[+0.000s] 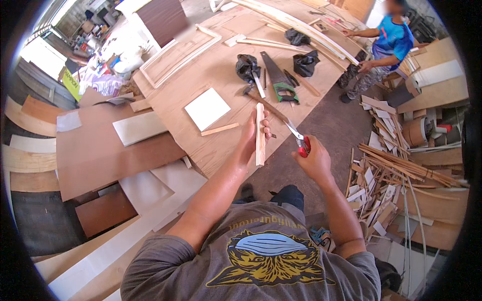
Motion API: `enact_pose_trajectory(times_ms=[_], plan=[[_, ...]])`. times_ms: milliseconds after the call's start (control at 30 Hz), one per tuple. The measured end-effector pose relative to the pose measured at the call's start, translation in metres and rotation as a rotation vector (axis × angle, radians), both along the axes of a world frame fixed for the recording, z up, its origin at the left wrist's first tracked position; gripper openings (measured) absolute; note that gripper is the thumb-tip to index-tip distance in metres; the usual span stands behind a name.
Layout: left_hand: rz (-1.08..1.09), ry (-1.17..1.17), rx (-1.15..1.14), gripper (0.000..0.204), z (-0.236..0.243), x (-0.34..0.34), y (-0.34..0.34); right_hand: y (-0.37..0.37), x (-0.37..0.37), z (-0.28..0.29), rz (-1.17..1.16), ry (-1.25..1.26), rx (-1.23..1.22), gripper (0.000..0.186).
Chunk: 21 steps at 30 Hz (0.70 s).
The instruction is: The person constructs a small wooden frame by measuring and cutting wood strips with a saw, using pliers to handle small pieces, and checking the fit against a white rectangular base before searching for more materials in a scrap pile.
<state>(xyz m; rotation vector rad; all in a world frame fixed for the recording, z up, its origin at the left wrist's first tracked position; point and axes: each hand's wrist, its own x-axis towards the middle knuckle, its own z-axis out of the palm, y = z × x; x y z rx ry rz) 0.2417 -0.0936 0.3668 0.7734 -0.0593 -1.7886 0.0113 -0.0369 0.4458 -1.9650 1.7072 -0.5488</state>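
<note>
Pale wood strip [260, 140] ran from 12 to 6 o'clock over the table's near edge, its shaft clasped in the left hand [248, 133], fingers curled around its right side. At 4 o'clock from it, the right hand [316, 159] closed on the red grips of a metal hand tool [303, 143], whose silver end pointed toward 11 o'clock; whether its blades were parted, I could not tell.

With the strip unsupported and the tool so near, a slip of the right wrist might have nicked the left fingertips, which lay on the tool's side. A loose left grip could have let the strip twist.

Just past the strip, toward 12 o'clock, a hammer [270, 108] lay across the table [208, 153], its handle reaching close to the tool's tip and crowding that spot. A green-handled saw [285, 90] sat beyond, between two black bags [247, 69] at 11 and 1 o'clock. Toward 10 lay a white square board [207, 109] and a thin stick [220, 129]. A co-worker [391, 45] stood at 2 o'clock; wood offcuts [374, 188] cluttered the floor at 3.
</note>
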Motion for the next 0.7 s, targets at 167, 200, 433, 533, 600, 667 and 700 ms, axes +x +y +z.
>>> enact_pose_trajectory(times_ms=[167,200,433,533,600,667,700], plan=[[0.220,-0.022,-0.005,0.050,0.005,0.022,-0.007,-0.044,0.032,-0.027,0.120,0.023,0.044,0.058],[0.213,-0.004,-0.010,0.050,-0.014,0.031,-0.016,-0.056,0.036,-0.036,0.156,0.022,0.031,0.057],[0.355,0.056,-0.018,0.042,-0.040,0.063,-0.051,-0.153,0.059,-0.132,0.279,0.182,0.091,0.058],[0.396,0.004,0.021,0.039,-0.059,0.076,-0.065,-0.182,0.077,-0.169,0.332,0.305,0.112,0.055],[0.470,-0.071,0.098,0.040,-0.060,0.078,-0.076,-0.193,0.094,-0.185,0.348,0.330,0.128,0.059],[0.531,-0.283,0.174,0.045,-0.063,0.080,-0.077,-0.194,0.106,-0.208,0.352,0.399,0.123,0.073],[0.551,-0.285,0.184,0.045,-0.069,0.083,-0.079,-0.195,0.112,-0.220,0.375,0.397,0.126,0.073]])
